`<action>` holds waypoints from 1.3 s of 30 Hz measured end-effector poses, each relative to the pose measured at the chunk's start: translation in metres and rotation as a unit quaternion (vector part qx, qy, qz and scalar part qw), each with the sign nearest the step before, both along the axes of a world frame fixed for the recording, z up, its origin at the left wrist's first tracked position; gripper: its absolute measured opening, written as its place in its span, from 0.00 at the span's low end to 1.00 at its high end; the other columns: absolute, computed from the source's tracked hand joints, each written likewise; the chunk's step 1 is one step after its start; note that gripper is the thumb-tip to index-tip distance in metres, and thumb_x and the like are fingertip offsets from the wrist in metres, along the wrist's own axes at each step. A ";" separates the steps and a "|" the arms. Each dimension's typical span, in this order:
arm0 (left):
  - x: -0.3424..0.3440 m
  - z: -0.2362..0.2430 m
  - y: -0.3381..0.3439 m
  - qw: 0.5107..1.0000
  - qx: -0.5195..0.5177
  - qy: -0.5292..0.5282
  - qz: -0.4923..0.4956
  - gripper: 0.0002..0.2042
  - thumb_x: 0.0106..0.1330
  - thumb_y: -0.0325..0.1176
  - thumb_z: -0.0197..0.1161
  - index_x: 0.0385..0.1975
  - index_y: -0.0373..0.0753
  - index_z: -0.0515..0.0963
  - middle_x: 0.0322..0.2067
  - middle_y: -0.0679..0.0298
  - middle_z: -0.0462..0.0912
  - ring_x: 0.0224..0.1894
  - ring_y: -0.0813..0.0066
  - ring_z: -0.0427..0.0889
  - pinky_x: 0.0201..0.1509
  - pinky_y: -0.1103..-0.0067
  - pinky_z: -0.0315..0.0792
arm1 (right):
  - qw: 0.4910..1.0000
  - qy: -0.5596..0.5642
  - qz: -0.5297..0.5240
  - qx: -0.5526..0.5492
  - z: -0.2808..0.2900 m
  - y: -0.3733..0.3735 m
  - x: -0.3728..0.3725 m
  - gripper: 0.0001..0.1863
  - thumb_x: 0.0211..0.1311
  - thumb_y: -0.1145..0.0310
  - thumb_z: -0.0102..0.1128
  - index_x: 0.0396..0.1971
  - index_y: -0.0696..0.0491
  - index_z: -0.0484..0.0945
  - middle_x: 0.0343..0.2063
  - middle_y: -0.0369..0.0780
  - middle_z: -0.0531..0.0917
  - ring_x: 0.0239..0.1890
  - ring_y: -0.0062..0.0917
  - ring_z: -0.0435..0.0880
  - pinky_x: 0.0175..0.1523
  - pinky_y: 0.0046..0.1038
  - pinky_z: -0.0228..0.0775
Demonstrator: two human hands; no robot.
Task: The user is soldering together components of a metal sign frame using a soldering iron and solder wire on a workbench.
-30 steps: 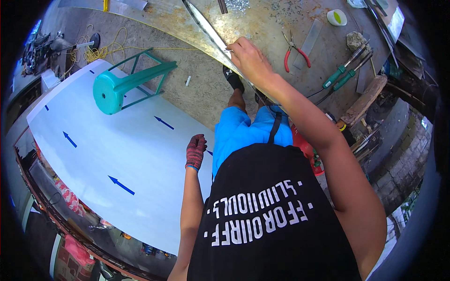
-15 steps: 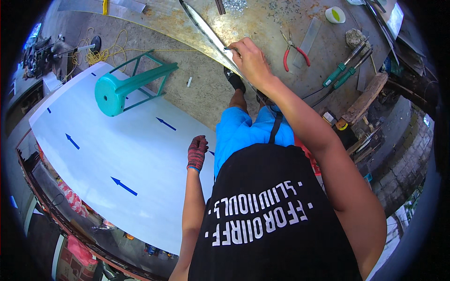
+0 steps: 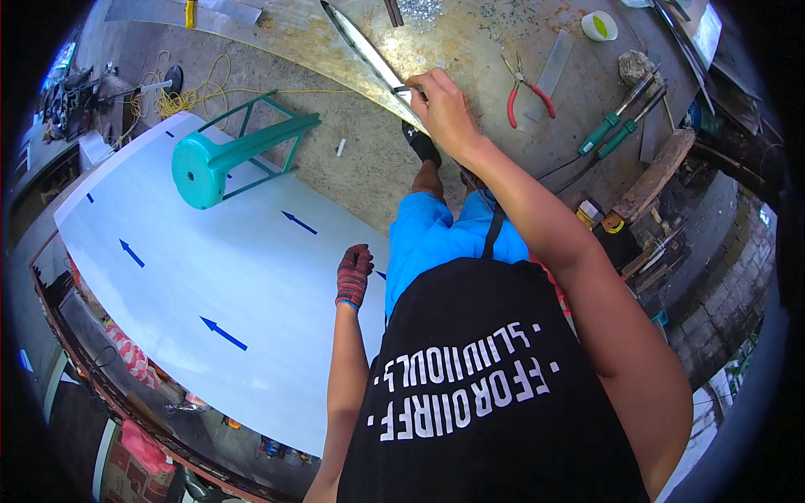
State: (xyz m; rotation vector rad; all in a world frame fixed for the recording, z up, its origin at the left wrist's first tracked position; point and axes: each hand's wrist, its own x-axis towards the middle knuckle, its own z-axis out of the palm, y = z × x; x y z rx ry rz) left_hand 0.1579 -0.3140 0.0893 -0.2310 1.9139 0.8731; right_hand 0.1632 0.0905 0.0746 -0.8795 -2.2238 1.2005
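Note:
My bare right hand (image 3: pixel 442 102) reaches over the metal-topped worktable (image 3: pixel 470 42), its fingers pinched together at the near edge. A small dark tip (image 3: pixel 403 89) shows at the fingertips; the fingers hide what it belongs to. Beneath them a long, narrow, shiny metal strip (image 3: pixel 366 52) with a pointed far end lies slantwise along the table edge. My left hand (image 3: pixel 353 275) wears a red and dark knit glove. It hangs beside my blue shorts, above a large white sheet (image 3: pixel 180 285), fingers curled in and nothing seen in them.
Red-handled pliers (image 3: pixel 520 90), a clear flat strip (image 3: pixel 555 71), two green-handled soldering irons (image 3: pixel 612 134) and a white cup (image 3: pixel 599 26) lie right on the table. A teal stool (image 3: pixel 243 155) stands left by the white sheet. Yellow cord (image 3: pixel 180 99) coils on the floor.
My right hand has shifted very slightly left along the metal strip, the small dark tip still at its fingers. The left hand stays curled at my side.

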 end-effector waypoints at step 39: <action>-0.004 -0.004 0.006 1.000 0.021 0.007 -0.016 0.17 0.71 0.43 0.61 0.52 0.39 0.76 0.35 0.63 0.81 0.33 0.77 0.78 0.39 0.79 0.75 | 0.995 0.011 -0.039 -0.086 0.038 0.026 0.035 0.08 0.60 0.73 0.61 0.39 0.56 0.82 0.36 0.45 0.80 0.35 0.39 0.84 0.40 0.34 0.77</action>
